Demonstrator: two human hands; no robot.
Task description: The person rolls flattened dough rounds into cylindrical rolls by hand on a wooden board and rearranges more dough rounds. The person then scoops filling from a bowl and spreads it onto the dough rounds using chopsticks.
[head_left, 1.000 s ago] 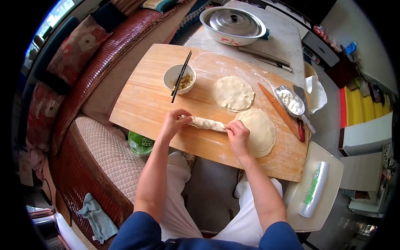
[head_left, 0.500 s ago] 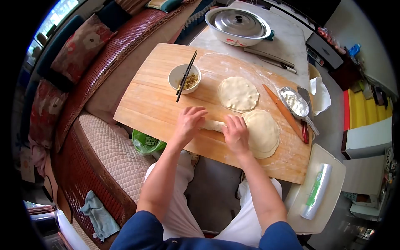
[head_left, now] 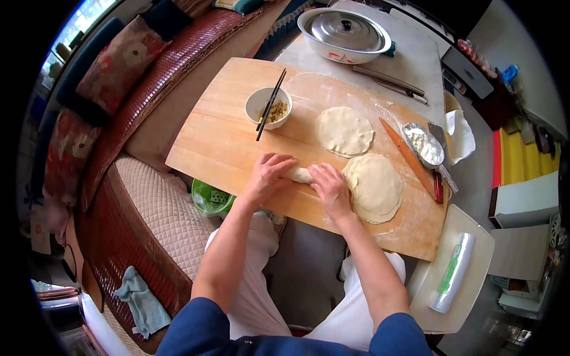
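Observation:
A short roll of pale dough (head_left: 300, 174) lies on the wooden board (head_left: 208, 127) near its front edge. My left hand (head_left: 269, 176) is closed over the roll's left end, fingers curled. At the other end my right hand (head_left: 328, 188) grips the roll with fingertips bent over it. Just right of that hand lies a stack of thin round dough sheets (head_left: 375, 187). Behind it rests another flat dough round (head_left: 344, 132) with a bumpy surface. A white bowl (head_left: 252, 108) with a crumbly yellow-brown filling stands beyond my left hand, black chopsticks (head_left: 272, 104) across its rim.
On the board's right are a tapered wooden rolling pin (head_left: 408, 160), a scoop of flour (head_left: 424, 145) and a red-handled knife (head_left: 438, 187). A lidded basin (head_left: 341, 56) stands behind. Cling film (head_left: 454, 273) lies on a pale lid at right; a green bin (head_left: 212, 199) sits below.
Both hands have shifted slightly left relative to the board, and my fingers sit closer around the dough roll. The whole view has moved a little.

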